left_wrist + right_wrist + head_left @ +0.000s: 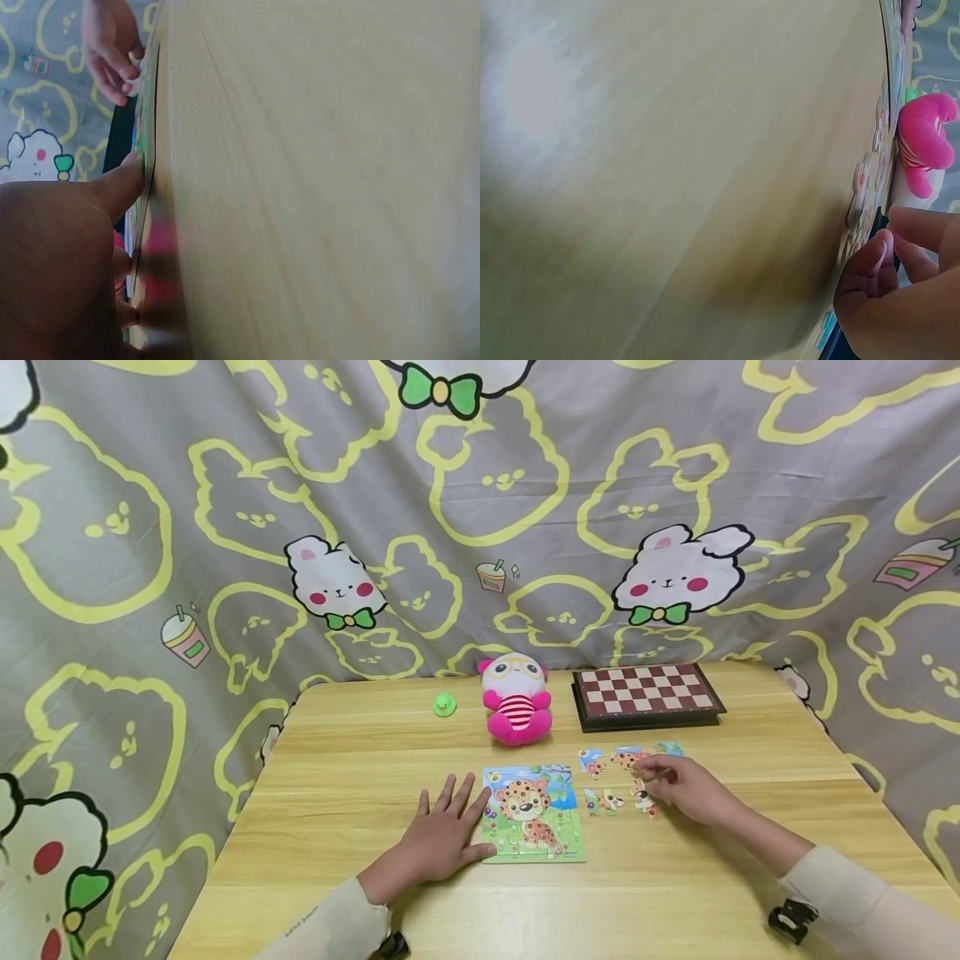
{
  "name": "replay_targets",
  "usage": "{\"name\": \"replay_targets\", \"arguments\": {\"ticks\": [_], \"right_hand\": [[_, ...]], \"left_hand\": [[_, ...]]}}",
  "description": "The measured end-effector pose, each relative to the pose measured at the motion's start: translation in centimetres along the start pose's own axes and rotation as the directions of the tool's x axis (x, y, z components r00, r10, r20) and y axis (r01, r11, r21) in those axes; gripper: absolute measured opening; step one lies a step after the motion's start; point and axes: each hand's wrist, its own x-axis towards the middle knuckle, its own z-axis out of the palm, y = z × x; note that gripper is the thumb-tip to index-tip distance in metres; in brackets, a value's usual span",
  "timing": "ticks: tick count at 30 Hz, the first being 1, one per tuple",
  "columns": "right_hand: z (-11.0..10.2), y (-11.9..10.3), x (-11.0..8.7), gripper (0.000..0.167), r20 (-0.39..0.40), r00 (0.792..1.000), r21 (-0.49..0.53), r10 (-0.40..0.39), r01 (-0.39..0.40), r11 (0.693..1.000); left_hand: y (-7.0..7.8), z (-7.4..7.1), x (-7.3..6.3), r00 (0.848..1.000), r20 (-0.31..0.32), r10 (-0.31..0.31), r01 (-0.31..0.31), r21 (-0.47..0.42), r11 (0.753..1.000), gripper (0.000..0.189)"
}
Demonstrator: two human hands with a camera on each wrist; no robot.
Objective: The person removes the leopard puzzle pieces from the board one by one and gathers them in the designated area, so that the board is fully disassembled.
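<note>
A square puzzle board (534, 814) with a spotted leopard cub picture lies on the table. My left hand (442, 839) rests beside its left side, fingers spread, with thumb and forefinger at the board's edge. In the left wrist view, the left thumb (124, 184) lies against that edge. My right hand (686, 785) is over the loose puzzle pieces right of the board, its fingers loosely bent. No piece shows between the right fingertips (885, 238) in the right wrist view. Among the loose pieces are one puzzle piece (592, 763) at the upper left and a joined-looking group (604, 802) below it.
Behind the board sits a pink and white plush toy (517, 702), with a small green duck toy (444, 704) to its left. A checkered board box (648, 695) stands at the back right. A patterned curtain (420, 527) hangs behind the wooden table (337, 760).
</note>
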Motion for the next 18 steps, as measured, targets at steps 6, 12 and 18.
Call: {"name": "replay_targets", "arguments": {"ticks": [6, 12, 18], "right_hand": [[0.4, -0.5, 0.1, 0.036, 0.014, 1.0, 0.008, -0.025, 0.025, 1.0], [1.3, -1.4, 0.2, 0.034, 0.019, 0.999, 0.013, -0.028, 0.028, 1.0], [2.6, -2.5, 0.8, 0.032, 0.017, 0.998, 0.002, -0.058, 0.058, 0.998]], "left_hand": [[0.0, 0.0, 0.0, 1.0, -0.001, 0.001, -0.001, 0.004, 1.0, 0.089], [0.0, 0.0, 0.0, 1.0, 0.002, -0.002, 0.002, 0.008, 1.0, 0.089], [0.0, 0.0, 0.0, 1.0, -0.001, -0.001, 0.001, -0.001, 1.0, 0.089]]}}
